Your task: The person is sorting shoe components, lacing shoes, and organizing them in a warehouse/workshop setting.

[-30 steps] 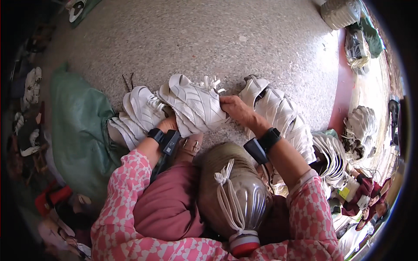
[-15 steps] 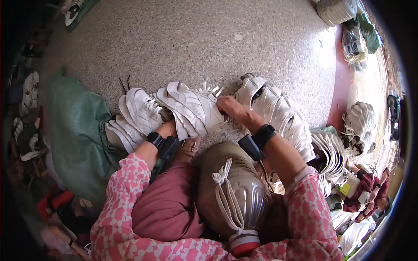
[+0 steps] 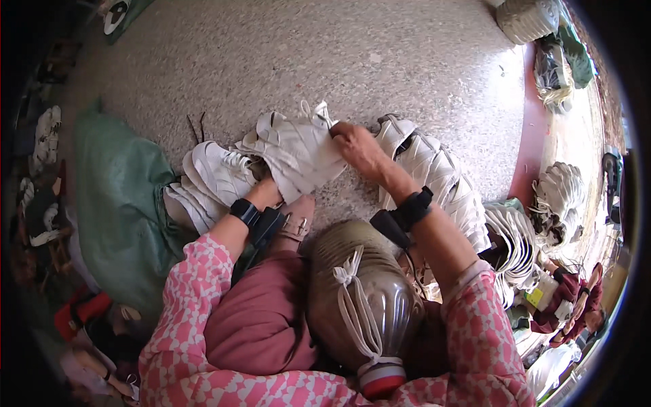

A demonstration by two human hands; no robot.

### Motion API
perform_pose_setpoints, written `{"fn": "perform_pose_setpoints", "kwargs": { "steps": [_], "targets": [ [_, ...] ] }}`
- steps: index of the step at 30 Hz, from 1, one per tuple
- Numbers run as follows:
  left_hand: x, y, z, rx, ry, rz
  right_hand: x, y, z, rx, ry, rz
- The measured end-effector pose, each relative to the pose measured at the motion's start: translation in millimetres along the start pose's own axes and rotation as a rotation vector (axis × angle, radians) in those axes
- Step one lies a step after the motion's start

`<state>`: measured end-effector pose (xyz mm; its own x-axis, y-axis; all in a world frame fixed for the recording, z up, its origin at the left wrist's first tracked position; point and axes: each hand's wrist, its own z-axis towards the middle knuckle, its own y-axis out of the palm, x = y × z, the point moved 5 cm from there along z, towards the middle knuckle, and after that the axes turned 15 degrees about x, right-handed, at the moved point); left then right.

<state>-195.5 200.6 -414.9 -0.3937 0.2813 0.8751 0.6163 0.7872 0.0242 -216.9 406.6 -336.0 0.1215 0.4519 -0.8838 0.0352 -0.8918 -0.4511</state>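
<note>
A stack of white shoe uppers (image 3: 298,150) hangs in front of me, tilted, with white lace loops (image 3: 320,112) standing up at its far end. My left hand (image 3: 268,192) reaches under the near side of this stack and supports it; its fingers are mostly hidden by the uppers. My right hand (image 3: 363,150) is closed, its fingertips pinching the right edge of the stack beside the laces. Left of it, another nested bundle of white shoe uppers (image 3: 211,178) lies against a green sack (image 3: 122,203).
A large clear bottle (image 3: 369,298) with a red-and-white cap and tied strap rests between my legs. More nested uppers (image 3: 434,169) curve along the floor at the right. A reddish strip (image 3: 530,115) borders the speckled floor (image 3: 298,61). Another person (image 3: 576,302) sits at the far right.
The stack in my hands has lifted a little away from me and its laces now stand higher. My right hand has moved slightly up and left with its edge.
</note>
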Motion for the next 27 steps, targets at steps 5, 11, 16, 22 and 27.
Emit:
{"fn": "perform_pose_setpoints", "kwargs": {
  "steps": [5,11,16,22,27],
  "targets": [
    [15,13,39,0.398,-0.254,-0.498,-4,-51,-1,0.526,-0.263,-0.46],
    [24,-10,5,0.445,-0.16,-0.144,-53,12,-21,0.075,-0.35,0.025],
    [59,-11,-45,0.506,-0.064,-0.013,-75,54,-42,-0.285,-0.215,0.266],
    [82,-38,-92,0.159,-0.049,-0.276,-90,57,-46,-0.45,-0.267,0.108],
    [64,-84,-110,0.441,0.231,0.117,-104,63,-37,-0.437,-0.348,0.027]
  ]
}}
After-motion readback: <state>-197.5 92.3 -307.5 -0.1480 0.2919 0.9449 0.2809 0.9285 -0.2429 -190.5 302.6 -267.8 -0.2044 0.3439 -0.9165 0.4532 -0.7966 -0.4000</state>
